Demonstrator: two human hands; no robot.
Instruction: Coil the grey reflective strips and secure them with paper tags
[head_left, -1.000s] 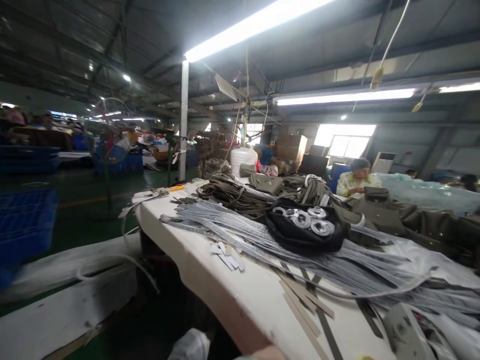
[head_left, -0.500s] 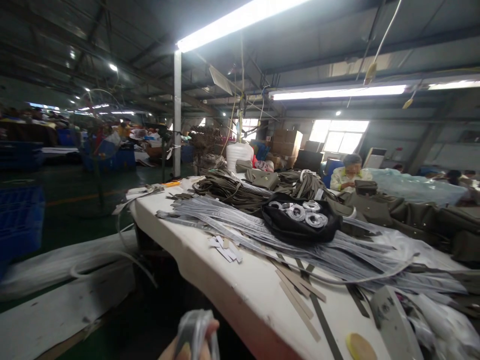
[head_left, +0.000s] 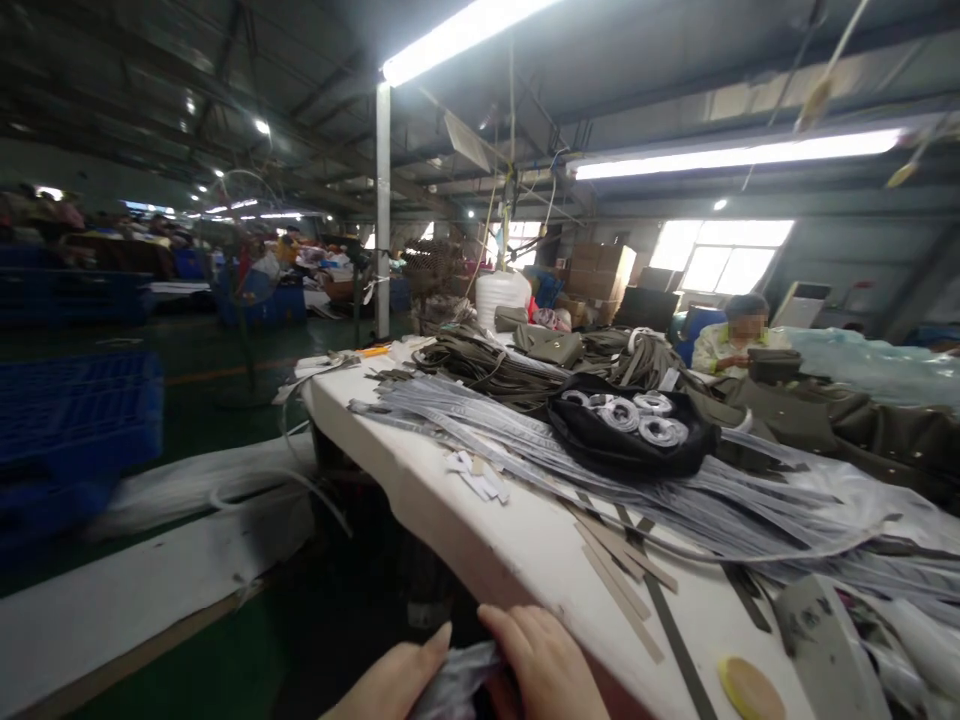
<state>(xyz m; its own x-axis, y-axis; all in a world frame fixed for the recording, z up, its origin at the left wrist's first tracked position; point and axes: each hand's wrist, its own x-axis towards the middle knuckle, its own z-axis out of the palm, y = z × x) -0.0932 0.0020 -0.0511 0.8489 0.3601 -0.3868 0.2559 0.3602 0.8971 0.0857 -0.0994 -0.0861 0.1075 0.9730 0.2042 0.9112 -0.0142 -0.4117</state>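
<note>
Low in the head view, my left hand (head_left: 397, 680) closes round one side of a grey, shiny plastic-like bundle (head_left: 459, 682). My right hand (head_left: 544, 662) has its fingers bent over the other side of it. Both hands are by the front edge of a white table (head_left: 420, 490), and the bundle's lower part is cut off by the frame. On the table, long grey strips (head_left: 480, 410) lie in a wide spread, with a black bag (head_left: 630, 455) of white rolls (head_left: 621, 412) on top. Small white pieces (head_left: 478, 477) and beige strips (head_left: 619, 570) lie nearer the edge.
A yellow round disc (head_left: 750, 690) and a grey box (head_left: 829, 650) are at the lower right. Dark green bags (head_left: 795, 410) fill the far right, where a person (head_left: 731, 340) sits. Blue crates (head_left: 82, 430) and a low white board (head_left: 150, 590) are on the left.
My right hand has come into view and onto the grey bundle. The view has turned a little left, so the table and its things appear further right.
</note>
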